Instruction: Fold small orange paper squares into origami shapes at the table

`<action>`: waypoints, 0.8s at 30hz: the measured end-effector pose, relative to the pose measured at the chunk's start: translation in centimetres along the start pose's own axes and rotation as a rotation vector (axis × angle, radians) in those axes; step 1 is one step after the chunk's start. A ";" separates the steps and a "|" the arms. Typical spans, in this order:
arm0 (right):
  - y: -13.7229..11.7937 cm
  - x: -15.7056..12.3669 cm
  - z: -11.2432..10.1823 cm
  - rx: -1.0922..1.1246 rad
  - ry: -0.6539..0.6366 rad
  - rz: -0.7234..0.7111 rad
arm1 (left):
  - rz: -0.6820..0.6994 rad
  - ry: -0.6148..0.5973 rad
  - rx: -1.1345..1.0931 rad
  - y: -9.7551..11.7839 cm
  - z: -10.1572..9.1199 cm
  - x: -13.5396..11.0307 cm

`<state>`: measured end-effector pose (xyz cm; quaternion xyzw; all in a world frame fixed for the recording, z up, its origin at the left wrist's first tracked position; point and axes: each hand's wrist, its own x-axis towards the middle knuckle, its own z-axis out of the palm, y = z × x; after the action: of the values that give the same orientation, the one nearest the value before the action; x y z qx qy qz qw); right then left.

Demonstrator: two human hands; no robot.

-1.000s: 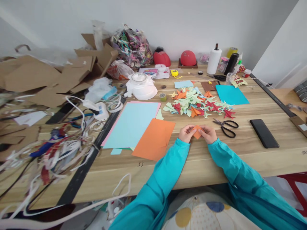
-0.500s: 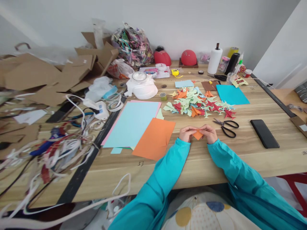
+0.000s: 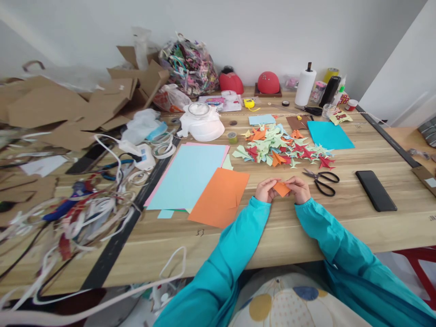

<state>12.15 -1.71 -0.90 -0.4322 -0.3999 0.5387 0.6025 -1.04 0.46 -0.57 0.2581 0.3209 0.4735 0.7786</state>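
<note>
A small folded piece of orange paper (image 3: 281, 189) is pinched between both hands, just above the table. My left hand (image 3: 265, 190) grips its left edge, and my right hand (image 3: 299, 190) grips its right edge. The paper comes to a point toward me. Beyond my hands lies a heap of folded paper figures (image 3: 272, 141) in pale green, orange, red and blue. Black-handled scissors (image 3: 323, 180) rest to the right, blades partly apart. On the left, an orange sheet (image 3: 218, 200) overlaps a stack of light blue and pink sheets (image 3: 189, 170).
A black phone (image 3: 376, 190) lies at the right. Behind the heap are a turquoise sheet (image 3: 331, 134) and a paper towel roll (image 3: 305, 87). Tangled cables (image 3: 91, 213), pliers and cardboard (image 3: 51, 102) crowd the left side. A roll of tape (image 3: 232, 137) stands near the sheets.
The orange paper has tilted slightly between my fingers, showing more of its face. Both hands have stayed in nearly the same place; the things on the table have not moved.
</note>
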 end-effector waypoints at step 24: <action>-0.3 -0.2 0.2 -0.347 -0.050 -0.146 | 0.330 0.084 0.493 0.5 0.1 -0.3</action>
<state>12.02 -1.86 -0.59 -0.4859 -0.5319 0.4272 0.5463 -1.35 0.36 -0.05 0.4683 0.4118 0.5115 0.5912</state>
